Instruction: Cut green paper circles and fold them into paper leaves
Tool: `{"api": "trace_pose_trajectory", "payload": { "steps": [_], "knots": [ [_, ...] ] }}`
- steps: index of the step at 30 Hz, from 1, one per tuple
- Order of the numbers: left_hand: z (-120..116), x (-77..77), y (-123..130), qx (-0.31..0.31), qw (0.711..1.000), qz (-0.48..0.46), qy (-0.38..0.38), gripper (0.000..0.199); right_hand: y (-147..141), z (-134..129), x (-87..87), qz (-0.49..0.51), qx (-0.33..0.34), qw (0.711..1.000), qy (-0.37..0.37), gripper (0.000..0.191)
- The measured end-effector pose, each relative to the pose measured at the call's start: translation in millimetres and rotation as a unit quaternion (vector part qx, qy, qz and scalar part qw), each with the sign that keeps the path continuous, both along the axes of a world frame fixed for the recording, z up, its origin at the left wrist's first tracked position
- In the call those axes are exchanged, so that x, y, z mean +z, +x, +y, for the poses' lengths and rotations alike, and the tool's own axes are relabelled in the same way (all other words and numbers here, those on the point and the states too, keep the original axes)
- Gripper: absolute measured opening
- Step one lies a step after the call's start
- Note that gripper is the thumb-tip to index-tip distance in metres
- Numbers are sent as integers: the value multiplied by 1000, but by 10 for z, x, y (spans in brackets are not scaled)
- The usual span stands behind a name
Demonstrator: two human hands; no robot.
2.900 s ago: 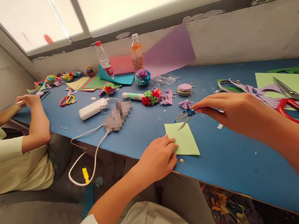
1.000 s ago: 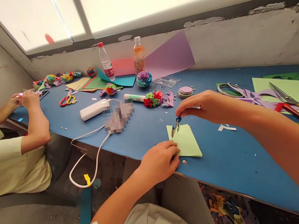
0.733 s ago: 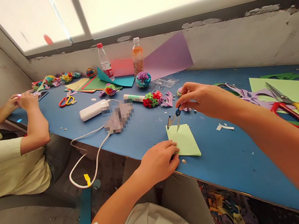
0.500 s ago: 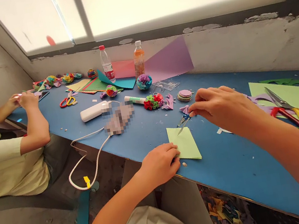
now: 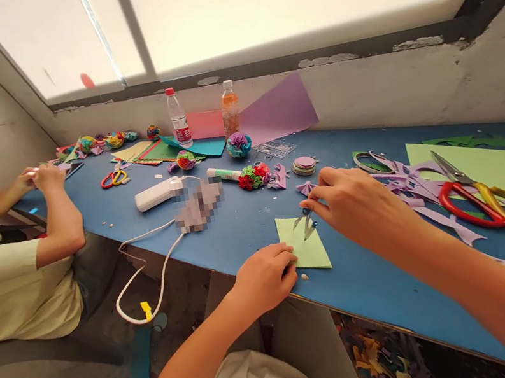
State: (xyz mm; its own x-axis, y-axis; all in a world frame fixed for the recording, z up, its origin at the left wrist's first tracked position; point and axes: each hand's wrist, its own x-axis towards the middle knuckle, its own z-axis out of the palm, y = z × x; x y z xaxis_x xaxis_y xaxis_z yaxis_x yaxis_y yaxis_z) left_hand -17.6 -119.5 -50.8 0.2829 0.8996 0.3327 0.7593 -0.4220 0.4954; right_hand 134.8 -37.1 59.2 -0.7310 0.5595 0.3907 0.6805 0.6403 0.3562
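My right hand [image 5: 348,199] pinches the top of a small drawing compass [image 5: 307,223] between thumb and fingers. Its two legs are apart and point down over a small stack of light green paper squares [image 5: 310,253]; whether a tip touches the sheet, I cannot tell. My left hand [image 5: 267,278], with fingers curled, holds down the left side of that stack near the front edge of the blue table [image 5: 384,283]. Just behind the compass is a folded purple paper piece [image 5: 305,188], and beyond it a pile of round paper discs [image 5: 304,165].
Red-and-yellow scissors [image 5: 487,201] lie on purple paper scraps [image 5: 419,187] at right, beside a large green sheet [image 5: 480,157]. A glue stick [image 5: 225,174], paper flower balls [image 5: 239,145], a white power bank [image 5: 159,193] with cable and two bottles [image 5: 230,112] stand behind. At left another person's hands [image 5: 44,177] work.
The view has turned slightly right, showing more purple scraps. The compass in my right hand has swivelled, and its legs now look wider apart over the paper. My left hand stays on the stack.
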Motion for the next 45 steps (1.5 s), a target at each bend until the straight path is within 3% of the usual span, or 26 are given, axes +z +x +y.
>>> {"api": "trace_pose_trajectory", "payload": {
  "steps": [9,20,34,45],
  "knots": [
    [3,1,-5,2,1000,2,13,19,-209,-123,-28,22,-77,996,-32,23],
    [3,-22,-7,-3,1000,5,15,20,85,-59,-89,103,19,994,-34,35],
    [-10,-17,-8,0,1000,-9,4,21,306,378,-83,225,-7,943,-245,35],
    [-5,-39,-5,2,1000,-18,20,20,40,476,-134,260,66,901,-342,37]
  ]
}}
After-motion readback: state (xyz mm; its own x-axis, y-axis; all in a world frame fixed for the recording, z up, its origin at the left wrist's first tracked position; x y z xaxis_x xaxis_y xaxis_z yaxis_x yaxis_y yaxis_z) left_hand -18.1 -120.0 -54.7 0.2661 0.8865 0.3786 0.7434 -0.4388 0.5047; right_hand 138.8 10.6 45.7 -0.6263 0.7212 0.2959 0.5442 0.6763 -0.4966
